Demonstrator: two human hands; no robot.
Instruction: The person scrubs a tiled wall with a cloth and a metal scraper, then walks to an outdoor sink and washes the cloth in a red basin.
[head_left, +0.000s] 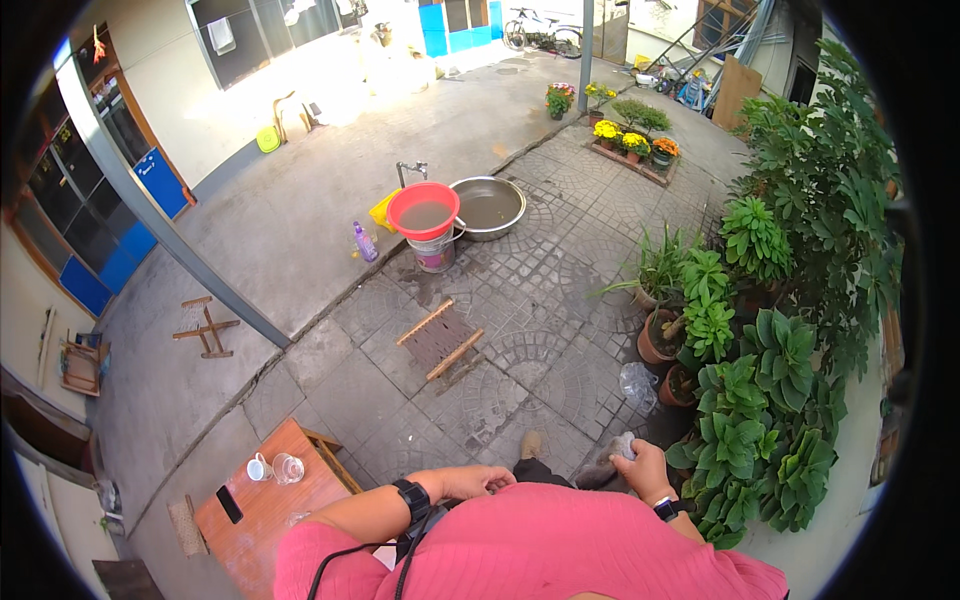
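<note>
My right hand (646, 466) is closed on the top of a plastic bag (604, 463) with something dark in it, low at my right side beside the potted plants. My left hand (484, 480) rests at the front of my body, fingers curled; the pink top partly hides it, and whether it holds anything does not show. A folding stool (440, 339) with a woven seat stands on the paving ahead. Beyond it, a red basin (424, 209) of murky water sits on a bucket (435, 255), next to a wide metal basin (487, 208) also holding murky water.
At my left is a wooden table (259, 525) with a white mug (259, 468), a glass cup (288, 469) and a phone (229, 504). Potted plants (660, 335) line the right side, a clear plastic bag (638, 385) beside them. A metal post (180, 217) stands at the left.
</note>
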